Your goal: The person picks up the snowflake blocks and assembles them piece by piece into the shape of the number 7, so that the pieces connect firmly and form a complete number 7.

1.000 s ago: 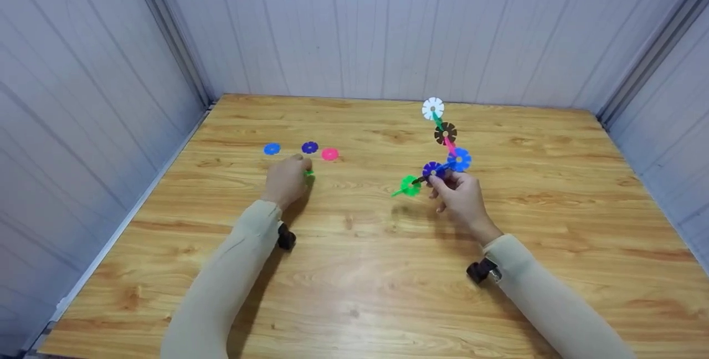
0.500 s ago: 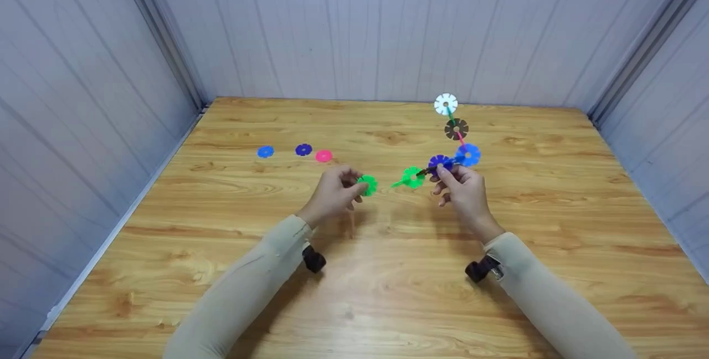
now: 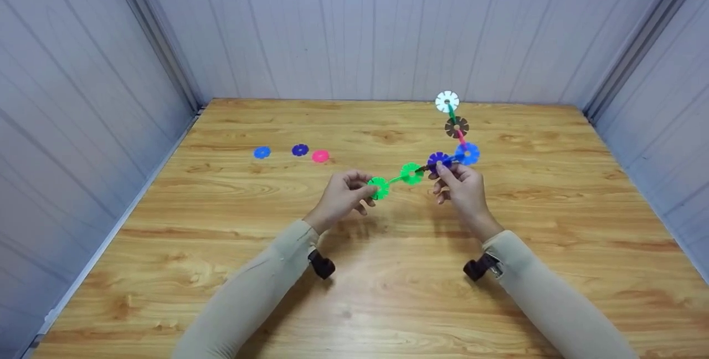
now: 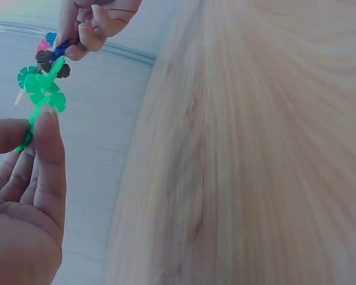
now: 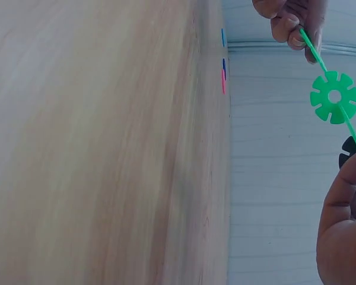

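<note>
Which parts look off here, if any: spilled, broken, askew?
Nothing stands out. The loose blue disc, purple disc and pink disc lie flat on the table. The right hand holds the disc chain, which zigzags but shows no visible break; the left hand pinches a green disc. Fine cracks wouldn't show.

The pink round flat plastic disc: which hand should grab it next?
Probably the left hand: it's nearer the pink disc, though it must first release its green round plastic disc. The right hand is farther away, pinching the multicoloured plastic-disc chain.
</note>
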`<action>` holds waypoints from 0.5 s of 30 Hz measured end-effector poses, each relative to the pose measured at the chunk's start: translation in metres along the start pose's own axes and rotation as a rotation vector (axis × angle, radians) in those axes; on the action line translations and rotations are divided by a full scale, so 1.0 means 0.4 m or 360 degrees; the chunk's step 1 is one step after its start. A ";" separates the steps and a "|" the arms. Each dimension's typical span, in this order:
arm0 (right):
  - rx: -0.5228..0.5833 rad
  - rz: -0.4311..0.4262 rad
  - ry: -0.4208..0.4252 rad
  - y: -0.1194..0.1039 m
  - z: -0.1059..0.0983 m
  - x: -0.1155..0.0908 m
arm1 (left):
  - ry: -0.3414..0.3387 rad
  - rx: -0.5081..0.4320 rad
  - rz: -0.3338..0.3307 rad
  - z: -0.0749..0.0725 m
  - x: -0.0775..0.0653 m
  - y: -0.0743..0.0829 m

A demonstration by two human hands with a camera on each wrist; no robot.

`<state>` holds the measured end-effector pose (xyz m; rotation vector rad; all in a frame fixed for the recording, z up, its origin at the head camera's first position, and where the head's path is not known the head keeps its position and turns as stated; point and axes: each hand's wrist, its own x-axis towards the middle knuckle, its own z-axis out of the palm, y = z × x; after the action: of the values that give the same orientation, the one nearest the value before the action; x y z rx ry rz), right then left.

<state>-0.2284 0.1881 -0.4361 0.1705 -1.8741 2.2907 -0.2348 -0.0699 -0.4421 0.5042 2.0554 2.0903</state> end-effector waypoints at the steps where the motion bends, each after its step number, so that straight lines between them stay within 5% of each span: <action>1: 0.0001 -0.0005 -0.0003 0.000 0.001 0.001 | -0.0003 0.0000 -0.0002 0.001 0.000 0.000; 15: 0.0035 -0.0012 -0.0023 -0.001 0.006 -0.002 | -0.0001 -0.0183 -0.0054 0.004 -0.001 -0.004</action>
<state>-0.2274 0.1857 -0.4354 0.1973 -1.8521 2.3118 -0.2341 -0.0685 -0.4437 0.4494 1.9156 2.1725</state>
